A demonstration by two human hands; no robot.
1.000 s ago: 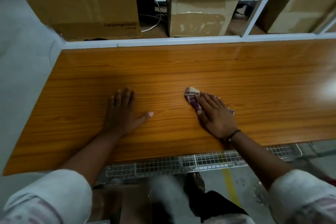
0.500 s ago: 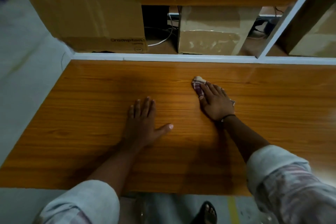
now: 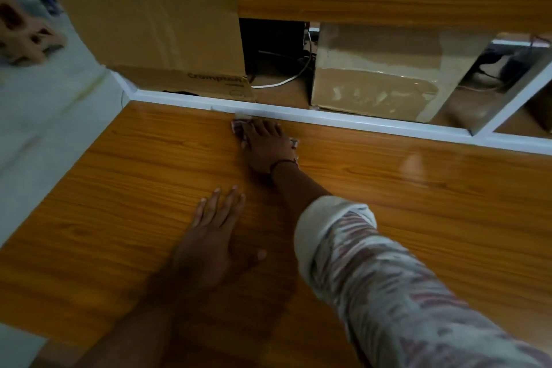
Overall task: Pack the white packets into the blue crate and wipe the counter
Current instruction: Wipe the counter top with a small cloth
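Observation:
My right hand [image 3: 265, 148] lies flat on a small checked cloth [image 3: 238, 128], pressing it to the wooden counter [image 3: 418, 203] right at the white frame along the counter's far edge. Only the cloth's edges show around my fingers. My left hand [image 3: 213, 236] rests palm down on the counter nearer to me, fingers straight and spread, holding nothing. No white packets and no blue crate are in view.
A white frame [image 3: 343, 121] runs along the counter's far edge, with glass above it. Behind the glass stand a large cardboard box [image 3: 155, 33], a taped box [image 3: 379, 75] and cables [image 3: 280, 81]. A grey wall [image 3: 44, 128] bounds the counter's left side.
My right hand has pushed the cloth away from me, from mid-counter up to the white frame at the far edge. My left hand has stayed flat on the counter.

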